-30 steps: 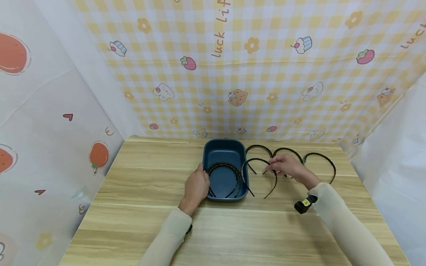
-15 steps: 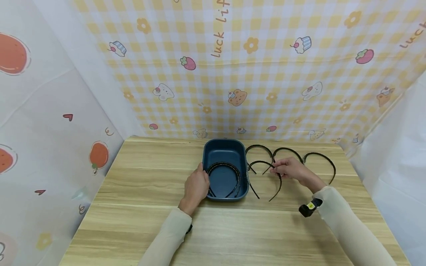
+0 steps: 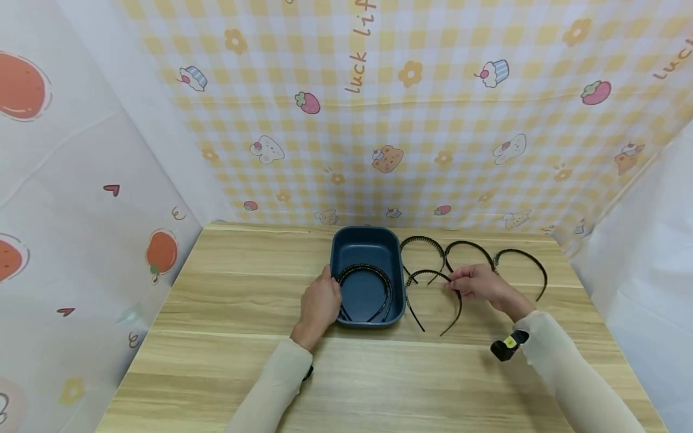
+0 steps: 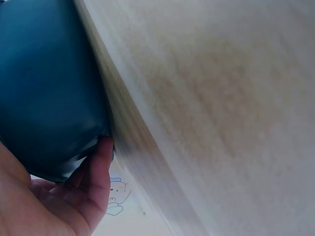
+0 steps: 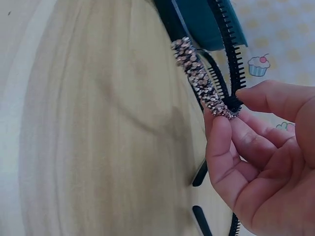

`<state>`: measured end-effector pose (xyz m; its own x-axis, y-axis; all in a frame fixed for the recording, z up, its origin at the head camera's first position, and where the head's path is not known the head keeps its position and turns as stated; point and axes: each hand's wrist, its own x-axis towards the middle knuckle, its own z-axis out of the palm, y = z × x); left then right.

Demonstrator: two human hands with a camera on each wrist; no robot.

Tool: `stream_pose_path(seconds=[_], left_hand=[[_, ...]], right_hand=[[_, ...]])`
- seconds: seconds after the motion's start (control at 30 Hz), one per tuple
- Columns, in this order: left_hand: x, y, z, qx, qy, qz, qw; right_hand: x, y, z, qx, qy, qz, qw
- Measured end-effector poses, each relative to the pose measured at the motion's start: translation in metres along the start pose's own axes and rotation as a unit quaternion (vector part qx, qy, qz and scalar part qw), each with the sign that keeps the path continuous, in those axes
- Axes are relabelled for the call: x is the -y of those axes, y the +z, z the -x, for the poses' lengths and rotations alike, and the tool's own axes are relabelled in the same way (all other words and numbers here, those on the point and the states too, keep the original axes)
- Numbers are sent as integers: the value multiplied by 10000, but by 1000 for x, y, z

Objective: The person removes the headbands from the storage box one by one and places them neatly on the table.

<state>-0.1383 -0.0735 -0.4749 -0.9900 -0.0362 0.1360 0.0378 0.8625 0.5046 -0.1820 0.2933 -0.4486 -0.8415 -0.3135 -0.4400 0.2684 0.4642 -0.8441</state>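
A dark blue box (image 3: 365,228) stands on the table, with a few black headbands (image 3: 364,266) in its near half. My left hand (image 3: 320,304) holds the box at its left side; in the left wrist view the fingertips bend against the blue wall (image 4: 49,88). To the right of the box, my right hand (image 3: 473,282) pinches a toothed black headband (image 3: 428,272) by the right part of its arch. Its ends point toward me. The right wrist view shows a glittery beaded stretch (image 5: 197,73) on the band, right by the fingertips.
Three more black headbands lie in a row behind the right hand: a left one (image 3: 422,239), a middle one (image 3: 468,243) and a right one (image 3: 522,251). The wooden table (image 3: 243,270) meets a yellow checked cloth (image 3: 292,180) at its back edge.
My right hand has drawn the headband to the right and toward me, from overlapping the box's right rim to just beside it. The left hand and box stay put.
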Motion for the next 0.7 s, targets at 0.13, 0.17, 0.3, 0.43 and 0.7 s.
stream_pose_path(seconds=[0.13,0.17,0.3,0.43,0.7], left_hand=[[0,0,0,-29,25,-17,10000],[0,0,0,-39,28,-20,10000],[1,0,0,-58,45,-10,10000],[1,0,0,-75,58,-2,10000],[1,1,0,-70,65,7,10000]], right_hand=[[-8,3,-1,116,4,-12,9999],[-11,3,-2,175,-5,-30,9998],[-16,6,-3,394,-12,-45,9992],[-18,8,-3,526,-22,8,9986],[-21,12,-3,515,51,33,9987]])
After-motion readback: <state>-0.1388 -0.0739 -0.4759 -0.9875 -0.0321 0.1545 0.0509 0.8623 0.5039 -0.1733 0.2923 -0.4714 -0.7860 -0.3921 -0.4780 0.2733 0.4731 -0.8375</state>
